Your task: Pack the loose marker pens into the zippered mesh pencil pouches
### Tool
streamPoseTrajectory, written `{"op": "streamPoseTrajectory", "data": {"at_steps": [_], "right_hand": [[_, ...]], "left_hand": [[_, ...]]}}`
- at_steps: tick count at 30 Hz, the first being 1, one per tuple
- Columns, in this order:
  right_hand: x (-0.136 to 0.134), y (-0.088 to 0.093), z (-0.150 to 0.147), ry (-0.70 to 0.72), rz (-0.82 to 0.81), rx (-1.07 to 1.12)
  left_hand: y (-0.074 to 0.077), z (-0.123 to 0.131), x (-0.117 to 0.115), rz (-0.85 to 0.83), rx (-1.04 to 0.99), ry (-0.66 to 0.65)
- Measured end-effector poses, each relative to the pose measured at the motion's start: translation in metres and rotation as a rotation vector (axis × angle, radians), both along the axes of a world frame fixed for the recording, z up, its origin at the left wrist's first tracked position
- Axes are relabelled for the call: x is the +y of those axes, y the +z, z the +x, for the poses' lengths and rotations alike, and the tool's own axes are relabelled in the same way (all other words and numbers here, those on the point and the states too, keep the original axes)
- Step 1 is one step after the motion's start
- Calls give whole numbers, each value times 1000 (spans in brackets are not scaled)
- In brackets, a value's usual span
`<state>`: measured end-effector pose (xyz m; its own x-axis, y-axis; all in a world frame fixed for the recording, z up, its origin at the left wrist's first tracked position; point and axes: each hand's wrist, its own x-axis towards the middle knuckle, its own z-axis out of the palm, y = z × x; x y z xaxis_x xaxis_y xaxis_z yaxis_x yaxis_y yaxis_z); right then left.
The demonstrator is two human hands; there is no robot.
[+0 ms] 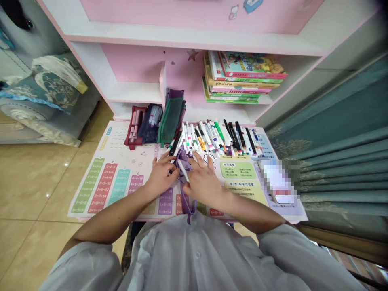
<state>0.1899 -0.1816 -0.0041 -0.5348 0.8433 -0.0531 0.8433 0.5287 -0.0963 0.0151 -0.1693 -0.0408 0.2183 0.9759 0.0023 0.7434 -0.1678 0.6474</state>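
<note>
Head view, looking down over a white shirt [197, 254]. Between the two hands, a purple fabric pencil pouch [184, 159], bunched up, its strap [188, 210] trailing down toward the shirt. Across the pouch, a white marker [182, 169], long axis slanting from upper left to lower right, nearer the right hand [201, 182] than the left hand [162, 176]. Right fingers [194, 167] curled and partly closed, over the pouch and beside the marker's lower end; any actual grip on the marker impossible to make out. Left fingers [165, 159] spread and half open, against the pouch's edge, a black marker [175, 142] just beyond them. Farther up, a long row of felt-tip markers [212, 137] side by side on a printed multiplication-table desk mat [106, 186]. Behind those, a green mesh pencil case [169, 117] against a pink and white shelf unit [133, 93].
</note>
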Motion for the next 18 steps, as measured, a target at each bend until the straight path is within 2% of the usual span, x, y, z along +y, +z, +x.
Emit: {"op": "streamPoseTrajectory", "data": {"at_steps": [11,14,18], "right_hand": [[14,-17,-10,-44,-59,-153],[14,-19,-10,-42,-69,-123],[20,-15,-3,-35,-74,25]], "left_hand": [[2,3,-1,-15,38,24],[1,2,0,-10,45,22],[1,2,0,-9,38,12]]}}
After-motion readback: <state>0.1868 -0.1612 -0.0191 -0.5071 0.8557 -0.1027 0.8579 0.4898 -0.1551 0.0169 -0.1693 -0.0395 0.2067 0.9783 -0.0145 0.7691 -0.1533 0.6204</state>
